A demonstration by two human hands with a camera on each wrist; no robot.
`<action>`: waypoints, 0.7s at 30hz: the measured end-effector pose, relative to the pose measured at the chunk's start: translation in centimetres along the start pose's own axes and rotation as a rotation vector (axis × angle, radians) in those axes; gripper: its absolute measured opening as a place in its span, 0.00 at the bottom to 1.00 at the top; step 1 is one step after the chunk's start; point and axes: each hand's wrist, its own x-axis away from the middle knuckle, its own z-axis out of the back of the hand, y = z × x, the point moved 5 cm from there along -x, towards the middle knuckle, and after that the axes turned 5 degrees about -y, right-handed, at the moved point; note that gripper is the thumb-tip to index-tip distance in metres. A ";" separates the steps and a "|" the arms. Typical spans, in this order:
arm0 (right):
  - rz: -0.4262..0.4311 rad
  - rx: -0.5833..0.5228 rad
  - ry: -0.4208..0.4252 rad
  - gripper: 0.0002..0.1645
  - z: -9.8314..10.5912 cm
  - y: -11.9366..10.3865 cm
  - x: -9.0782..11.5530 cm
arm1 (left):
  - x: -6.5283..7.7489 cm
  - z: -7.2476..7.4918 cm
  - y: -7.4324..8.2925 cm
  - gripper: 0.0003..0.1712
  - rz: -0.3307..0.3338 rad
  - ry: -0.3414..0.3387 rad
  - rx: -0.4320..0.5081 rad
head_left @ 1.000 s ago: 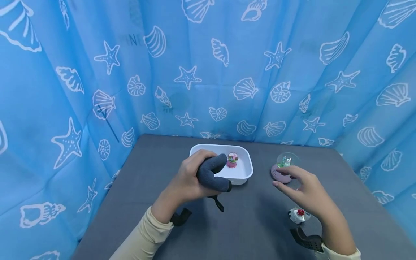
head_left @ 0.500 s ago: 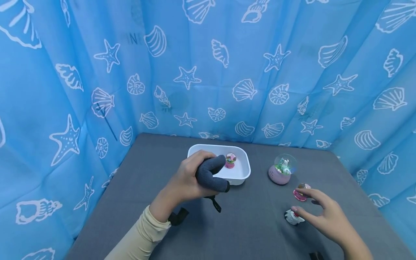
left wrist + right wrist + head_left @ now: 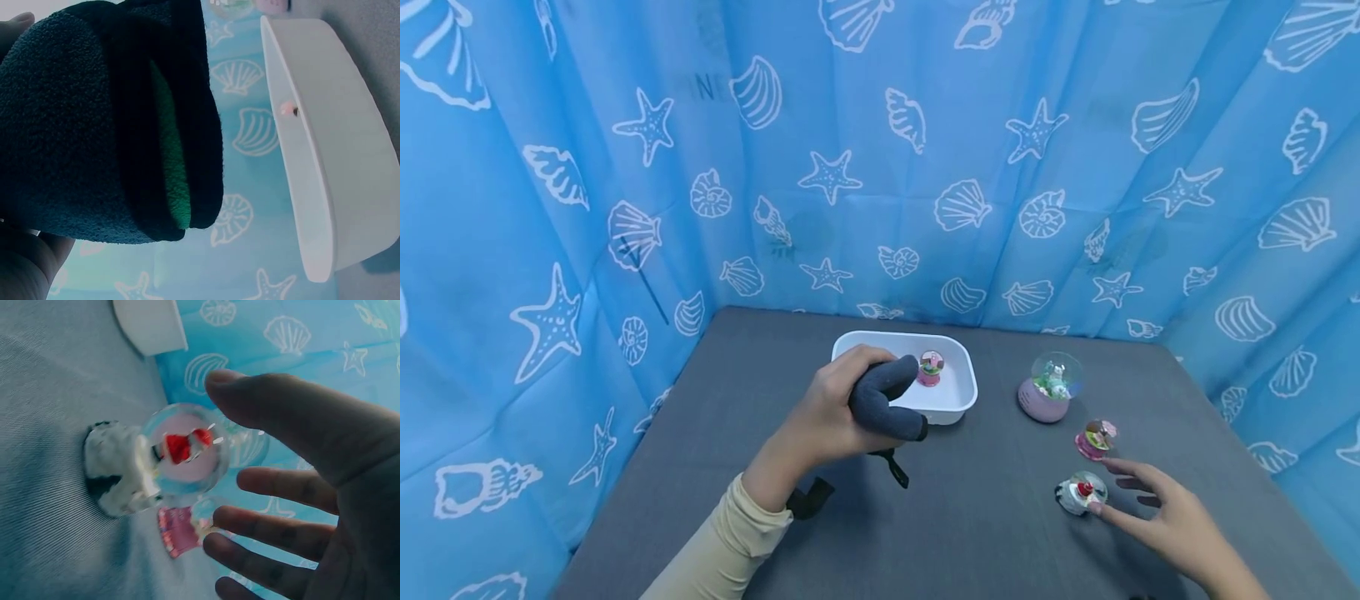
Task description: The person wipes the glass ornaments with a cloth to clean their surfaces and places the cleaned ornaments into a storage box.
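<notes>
My left hand (image 3: 820, 417) grips a folded dark blue cloth (image 3: 883, 400) with fuzzy fabric. Seen from the left wrist, the cloth (image 3: 62, 125) has black edging and a green inner side. On the right, my right hand (image 3: 1172, 521) is spread beside a snow globe (image 3: 1078, 494) with a white and black base and a red figure inside. Its thumb overlaps that globe in the head view. The right wrist view shows the thumb and fingers apart around the dome side of the globe (image 3: 115, 469). Just behind stands a small pink-based snow globe (image 3: 1093, 440).
A white tub (image 3: 967, 387) stands behind the left hand, with a small pink snow globe (image 3: 931, 369) inside. Farther back on the right is a larger snow globe (image 3: 1045, 396) on a purple base. A blue seashell curtain (image 3: 880, 167) borders the grey tabletop (image 3: 970, 517).
My right hand has moved right and toward me, from beside the purple-based globe down to the white-based one. My left hand keeps its grip on the cloth, almost unmoved.
</notes>
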 end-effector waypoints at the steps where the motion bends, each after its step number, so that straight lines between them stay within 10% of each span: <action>1: -0.009 -0.002 -0.015 0.49 -0.2 0.3 0.0 | -0.1 0.0 0.0 0.42 0.000 -0.005 0.001; 21: -0.073 0.001 -0.054 0.50 -2.0 2.1 -0.8 | 0.0 -0.3 0.0 0.42 -0.004 0.004 -0.016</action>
